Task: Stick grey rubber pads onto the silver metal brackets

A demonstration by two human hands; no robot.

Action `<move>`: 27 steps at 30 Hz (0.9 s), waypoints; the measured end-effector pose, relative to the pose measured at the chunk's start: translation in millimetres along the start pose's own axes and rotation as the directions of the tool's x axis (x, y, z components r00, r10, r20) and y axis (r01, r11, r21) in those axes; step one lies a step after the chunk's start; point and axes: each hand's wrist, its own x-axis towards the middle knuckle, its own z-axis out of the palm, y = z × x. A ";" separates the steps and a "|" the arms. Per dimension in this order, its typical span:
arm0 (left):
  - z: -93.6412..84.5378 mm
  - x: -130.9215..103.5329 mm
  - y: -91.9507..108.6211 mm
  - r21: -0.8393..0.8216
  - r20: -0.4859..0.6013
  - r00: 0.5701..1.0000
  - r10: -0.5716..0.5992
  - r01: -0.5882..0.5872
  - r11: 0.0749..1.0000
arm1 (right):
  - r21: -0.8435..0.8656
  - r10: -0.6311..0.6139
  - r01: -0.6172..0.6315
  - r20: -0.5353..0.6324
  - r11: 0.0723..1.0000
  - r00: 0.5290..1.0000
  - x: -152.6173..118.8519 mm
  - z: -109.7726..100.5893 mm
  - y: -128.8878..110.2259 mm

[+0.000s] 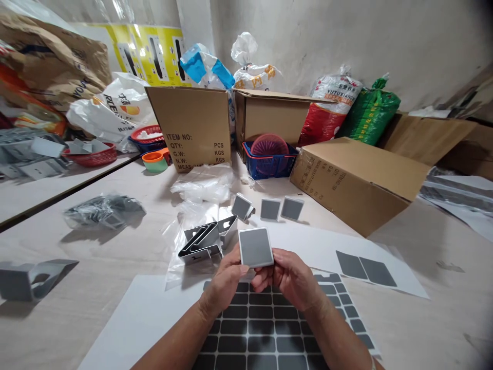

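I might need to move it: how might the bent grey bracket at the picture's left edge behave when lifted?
The bent grey bracket is probably stiff, since it holds its folds unsupported. Its thin walls and cutout suggest it is fairly light for its size. Its smooth-looking sides may feel slippery.

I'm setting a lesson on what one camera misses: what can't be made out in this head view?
Head view, held grey piece: its back, hidden by its front.
Head view, gridded sheet: near end, cut off by bottom edge.
Head view, bagged parts: exact count, obscured by crumpled plastic.
Head view, grey bracket: outer end, cut off by left edge.
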 end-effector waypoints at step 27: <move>-6.7 -0.4 -4.9 0.085 -0.013 1.000 0.000 0.001 0.996 | -0.083 0.014 -0.017 -0.044 0.996 0.999 1.2 3.7 8.3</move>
